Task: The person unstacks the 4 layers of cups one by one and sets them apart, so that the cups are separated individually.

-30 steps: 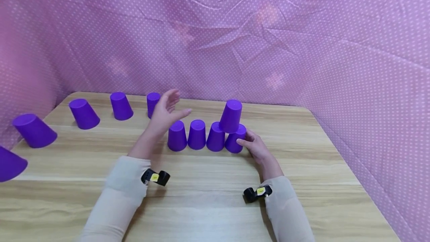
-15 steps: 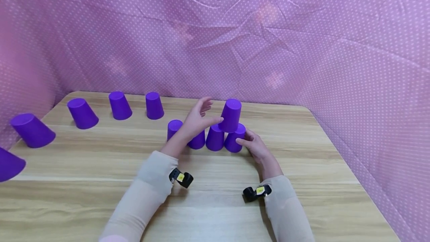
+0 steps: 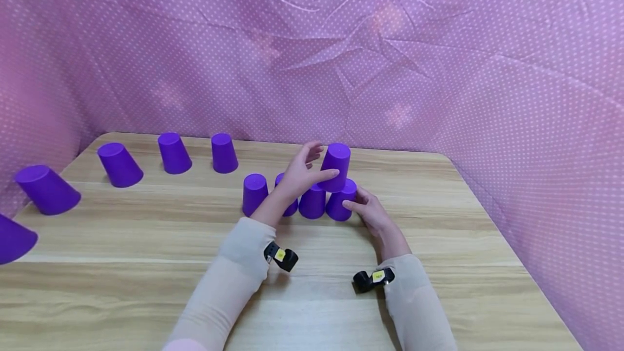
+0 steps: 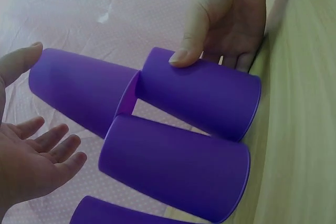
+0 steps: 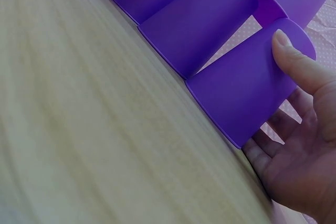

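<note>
A row of upside-down purple cups stands on the table, with one more purple cup [image 3: 337,157] resting upside down across the two at the right end. My left hand [image 3: 298,177] is beside that upper cup, fingers spread and thumb in front of its side. In the left wrist view the thumb tip is at the upper cup's [image 4: 79,87] edge, while the other fingers stay apart from it. My right hand [image 3: 375,215] grips the rightmost lower cup [image 5: 247,82], thumb on the near side and fingers behind. The left forearm and hand partly cover the middle lower cups.
Several more upside-down purple cups curve along the back and left of the wooden table [image 3: 312,307], such as the back cup [image 3: 224,154] and the left cup [image 3: 47,189]. A pink dotted cloth [image 3: 312,58] hangs behind and at the sides.
My left hand has moved right, from near the back cup to the upper cup. The right hand keeps its grip in the same place, and the stacked cups have not shifted.
</note>
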A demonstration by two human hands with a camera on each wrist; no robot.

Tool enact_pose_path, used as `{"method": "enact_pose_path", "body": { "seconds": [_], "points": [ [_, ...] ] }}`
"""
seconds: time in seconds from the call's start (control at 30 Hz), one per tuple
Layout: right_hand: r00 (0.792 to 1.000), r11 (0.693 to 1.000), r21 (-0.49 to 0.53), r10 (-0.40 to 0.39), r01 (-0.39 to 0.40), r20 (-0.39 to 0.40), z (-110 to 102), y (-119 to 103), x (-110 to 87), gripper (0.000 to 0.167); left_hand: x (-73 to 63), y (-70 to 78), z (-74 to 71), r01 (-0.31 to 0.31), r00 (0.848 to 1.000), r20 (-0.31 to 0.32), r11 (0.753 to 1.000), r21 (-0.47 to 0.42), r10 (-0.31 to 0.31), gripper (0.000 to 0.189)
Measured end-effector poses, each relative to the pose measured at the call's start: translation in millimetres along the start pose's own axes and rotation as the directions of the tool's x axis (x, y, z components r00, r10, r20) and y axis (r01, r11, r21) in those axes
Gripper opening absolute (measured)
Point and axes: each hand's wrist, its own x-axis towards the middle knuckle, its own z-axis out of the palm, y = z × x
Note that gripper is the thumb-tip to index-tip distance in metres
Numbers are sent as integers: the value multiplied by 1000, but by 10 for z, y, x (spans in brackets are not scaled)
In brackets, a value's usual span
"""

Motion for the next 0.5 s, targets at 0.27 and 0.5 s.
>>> {"method": "enact_pose_path", "body": {
  "seconds": [0.27, 0.5],
  "points": [
    [1000, 1000, 27, -11, 11, -9, 10, 16, 12, 53, 62, -51, 118, -38, 999, -1, 999, 15, 38, 66],
    [1000, 1000, 25, -8, 9, -11, -1, 19, 13, 52, 88, -93, 169, -11, 1000, -21, 1000, 14, 11, 65]
  ]
}}
